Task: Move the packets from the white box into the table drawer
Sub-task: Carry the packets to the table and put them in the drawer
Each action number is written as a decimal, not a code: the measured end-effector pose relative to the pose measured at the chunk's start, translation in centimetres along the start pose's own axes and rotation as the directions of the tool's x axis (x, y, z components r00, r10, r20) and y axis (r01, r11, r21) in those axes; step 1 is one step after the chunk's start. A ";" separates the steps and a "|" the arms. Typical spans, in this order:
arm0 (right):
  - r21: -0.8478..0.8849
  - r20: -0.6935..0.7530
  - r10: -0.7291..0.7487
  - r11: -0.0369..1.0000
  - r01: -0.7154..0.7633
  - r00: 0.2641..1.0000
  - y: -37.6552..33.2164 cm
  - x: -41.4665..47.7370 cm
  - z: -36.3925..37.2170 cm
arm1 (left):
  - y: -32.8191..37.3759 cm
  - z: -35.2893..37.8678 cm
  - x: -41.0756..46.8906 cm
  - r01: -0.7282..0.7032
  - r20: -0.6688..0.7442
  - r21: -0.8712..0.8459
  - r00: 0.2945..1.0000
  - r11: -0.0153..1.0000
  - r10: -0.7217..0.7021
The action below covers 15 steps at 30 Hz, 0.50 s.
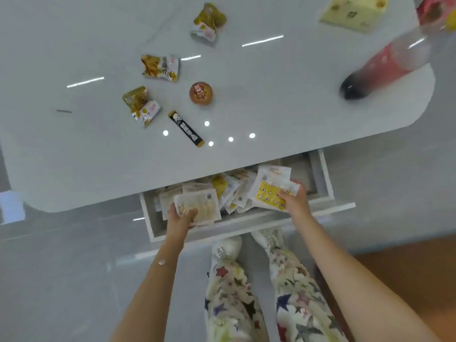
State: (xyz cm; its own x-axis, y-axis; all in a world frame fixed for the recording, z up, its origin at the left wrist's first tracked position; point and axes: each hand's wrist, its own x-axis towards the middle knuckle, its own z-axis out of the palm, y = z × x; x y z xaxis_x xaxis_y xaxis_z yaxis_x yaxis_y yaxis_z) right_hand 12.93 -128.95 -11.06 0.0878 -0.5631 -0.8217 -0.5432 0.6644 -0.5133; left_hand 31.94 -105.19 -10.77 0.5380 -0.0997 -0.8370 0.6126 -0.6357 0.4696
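Head view: left hand (182, 216) clutches beige packet (200, 206), right hand (293, 199) clutches yellow packet (267, 193), above drawer (323, 174).

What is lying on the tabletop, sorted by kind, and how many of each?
Yellow snack packets: 3
Black sachet: 1
Round brown snack: 1
Bottle: 1
Pale yellow pack: 1
Red pack: 1
Thin brown stick: 1
Total: 9

Left grip (182, 216), right grip (293, 196), both curled.
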 end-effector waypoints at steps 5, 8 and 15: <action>-0.149 0.018 0.045 0.988 -0.041 0.999 2.2 6.6 2.6 | -2.8 3.3 4.8 0.024 -0.078 -0.047 0.997 0.999 -0.028; -0.255 0.012 0.034 0.966 -0.030 0.999 3.1 8.4 3.0 | -3.6 4.0 5.4 0.021 -0.108 -0.007 0.994 1.000 -0.022; -0.537 0.078 -0.103 0.834 0.129 0.992 0.8 6.1 2.4 | -2.7 4.9 2.3 -0.137 -0.261 0.227 0.946 0.964 0.195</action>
State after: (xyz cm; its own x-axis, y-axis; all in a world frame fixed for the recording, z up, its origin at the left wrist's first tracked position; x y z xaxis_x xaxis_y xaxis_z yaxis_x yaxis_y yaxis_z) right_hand 15.02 -130.72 -17.05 0.2083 -0.5883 -0.7813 -0.8900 0.2172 -0.4008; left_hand 28.68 -107.50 -15.32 0.7791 -0.0190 -0.6266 0.3861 -0.7730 0.5034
